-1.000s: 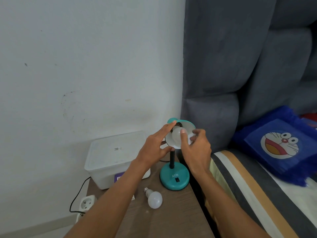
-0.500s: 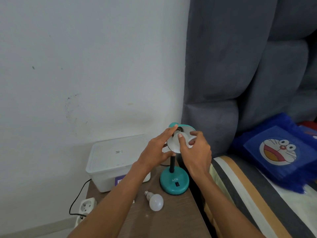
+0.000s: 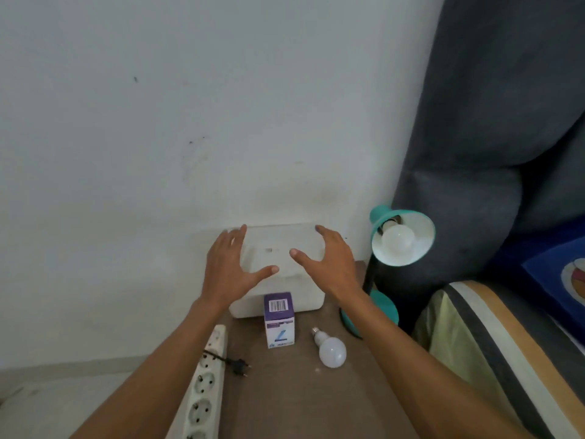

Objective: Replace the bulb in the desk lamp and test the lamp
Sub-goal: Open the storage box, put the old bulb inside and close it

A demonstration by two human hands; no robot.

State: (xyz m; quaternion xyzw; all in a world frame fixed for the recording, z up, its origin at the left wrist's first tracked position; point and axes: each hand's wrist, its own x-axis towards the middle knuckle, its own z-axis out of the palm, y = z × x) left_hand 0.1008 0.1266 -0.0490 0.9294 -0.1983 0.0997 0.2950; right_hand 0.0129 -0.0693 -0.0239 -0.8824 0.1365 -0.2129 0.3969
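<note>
A: Where do things stand?

B: The lamp point(image 3: 399, 239) is at the right of centre, its teal shade tilted so the opening faces down and toward the lower left of the frame. A bulb point(image 3: 397, 238) sits in the socket, unlit, its long axis running from the neck at the upper left of the shade out to the rounded end at the lower right.

A: And the hands?

B: Both are released, holding nothing. The left hand point(image 3: 229, 267) and right hand point(image 3: 327, 264) hover with fingers spread over the white box point(image 3: 278, 289) in the middle of the frame, well apart from the lamp.

A: The other bulb?

B: The spare bulb point(image 3: 329, 348) lies on its side on the table point(image 3: 316, 400), low in the centre, screw cap pointing to the upper left and globe to the lower right. It is just beside the small carton point(image 3: 279, 318).

A: What could go wrong?

B: The plug point(image 3: 239, 366) lies loose beside the power strip point(image 3: 202, 394) at the lower left — testing before it goes in would make a good bulb look dead. Also, a sweeping forearm could nudge the round spare bulb, and I judge it would roll off the table.
</note>
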